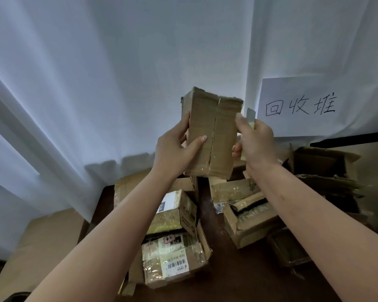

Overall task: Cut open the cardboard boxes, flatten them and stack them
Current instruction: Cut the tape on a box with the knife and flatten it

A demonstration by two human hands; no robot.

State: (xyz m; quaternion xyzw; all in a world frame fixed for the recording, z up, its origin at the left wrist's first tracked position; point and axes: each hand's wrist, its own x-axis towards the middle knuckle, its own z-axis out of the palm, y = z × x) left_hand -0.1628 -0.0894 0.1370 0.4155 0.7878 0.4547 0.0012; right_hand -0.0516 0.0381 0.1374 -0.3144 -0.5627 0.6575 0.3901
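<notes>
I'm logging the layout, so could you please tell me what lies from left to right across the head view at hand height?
White curtain → left hand → held cardboard box → right hand with a blade → handwritten paper sign.

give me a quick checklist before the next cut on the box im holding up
1. Left hand grips the box, thumb across its front: ok.
2. Taped centre seam faces the camera: ok.
3. Seam already slit all the way: cannot tell; it looks parted near the top.
4. Blade in the right hand, clear of the left hand's fingers: ok, it stands at the box's right edge.
5. Blade on the seam: not ok, it is off to the side.
6. Box steadied on a surface: not ok, it is held in the air above the other boxes on the table.
</notes>
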